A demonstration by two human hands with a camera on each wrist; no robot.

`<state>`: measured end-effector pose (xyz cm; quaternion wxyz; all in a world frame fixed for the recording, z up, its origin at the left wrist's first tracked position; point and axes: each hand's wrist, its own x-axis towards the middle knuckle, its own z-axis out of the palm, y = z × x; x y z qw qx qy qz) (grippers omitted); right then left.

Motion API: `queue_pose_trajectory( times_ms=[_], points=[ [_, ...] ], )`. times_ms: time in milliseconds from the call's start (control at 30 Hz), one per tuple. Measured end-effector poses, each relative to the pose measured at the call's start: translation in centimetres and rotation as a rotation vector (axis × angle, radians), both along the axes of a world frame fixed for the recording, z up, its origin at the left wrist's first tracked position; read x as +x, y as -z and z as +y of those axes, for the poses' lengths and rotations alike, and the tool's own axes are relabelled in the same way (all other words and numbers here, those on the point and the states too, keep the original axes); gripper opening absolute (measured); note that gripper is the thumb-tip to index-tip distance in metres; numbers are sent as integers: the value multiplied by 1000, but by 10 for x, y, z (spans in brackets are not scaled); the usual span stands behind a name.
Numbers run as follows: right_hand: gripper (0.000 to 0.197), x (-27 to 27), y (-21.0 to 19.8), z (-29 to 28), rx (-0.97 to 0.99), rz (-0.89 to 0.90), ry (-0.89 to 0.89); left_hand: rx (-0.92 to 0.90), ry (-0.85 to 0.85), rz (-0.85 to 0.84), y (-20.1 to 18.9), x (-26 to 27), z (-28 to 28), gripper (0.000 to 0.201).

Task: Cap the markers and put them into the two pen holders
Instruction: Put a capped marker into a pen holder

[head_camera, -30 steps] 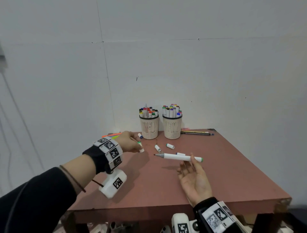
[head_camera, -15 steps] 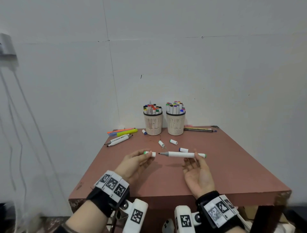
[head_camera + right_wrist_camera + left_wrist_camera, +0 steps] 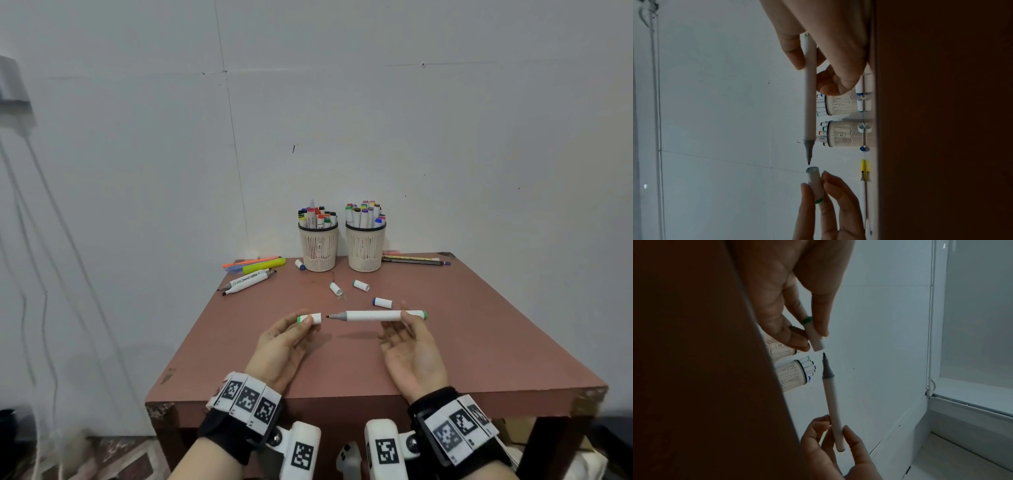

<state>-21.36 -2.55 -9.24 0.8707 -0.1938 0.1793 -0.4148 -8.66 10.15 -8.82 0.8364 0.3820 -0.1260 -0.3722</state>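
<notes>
My right hand [image 3: 407, 325] pinches a white marker [image 3: 373, 315] near its green-banded back end, held level above the table [image 3: 445, 359], grey tip pointing left. My left hand [image 3: 301, 323] pinches a white cap with a green band [image 3: 309, 318], its mouth facing the tip across a small gap. The left wrist view shows the cap [image 3: 813, 335] just above the marker [image 3: 831, 400]. In the right wrist view the marker [image 3: 810, 97] points at the cap [image 3: 815, 185]. Two cream pen holders [image 3: 318, 248] [image 3: 365, 248], full of capped markers, stand at the back.
Three loose caps [image 3: 336, 288] [image 3: 361, 285] [image 3: 382, 303] lie mid-table; another cap [image 3: 300, 265] sits by the left holder. Uncapped markers [image 3: 246, 282], a yellow highlighter [image 3: 265, 264] and pens lie back left. Pencils [image 3: 414, 260] lie back right. A wall stands behind the table.
My left hand picked the green-banded cap up from the back left and carried it toward the marker's tip. The right hand kept the marker almost still.
</notes>
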Motion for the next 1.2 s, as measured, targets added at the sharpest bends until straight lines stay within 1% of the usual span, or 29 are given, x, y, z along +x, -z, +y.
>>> queue_pose_trajectory(
  times_ms=[167,367,467,600,733,833,900,933,1000,1067,1200],
  points=[
    [15,1,1,0,-33,15,-11,4,11,-26,3,2,-1,15],
    [14,2,2,1,-63,39,-46,25,20,-106,7,2,-1,17],
    [17,2,2,1,-85,69,-60,59,10,-159,8,0,-1,18],
    [19,4,4,1,-115,83,-86,96,-11,-183,9,-1,0,17],
    [17,5,7,-2,-137,95,-89,154,-43,-238,9,-5,-1,15],
    [12,6,7,-2,-183,104,-101,205,-70,-279,11,-4,-2,14],
    [25,6,8,-3,-216,104,-100,215,-66,-264,12,-3,-2,14],
    [24,6,9,-3,-232,112,-98,211,-58,-249,12,-3,-2,14],
    [12,5,9,-4,-253,132,-98,198,-41,-223,11,-4,-2,12],
    [14,5,10,-5,-262,150,-99,200,-28,-209,10,-4,-1,10],
    [13,6,8,-4,-285,170,-95,210,-32,-204,9,-5,-1,9]
  ],
)
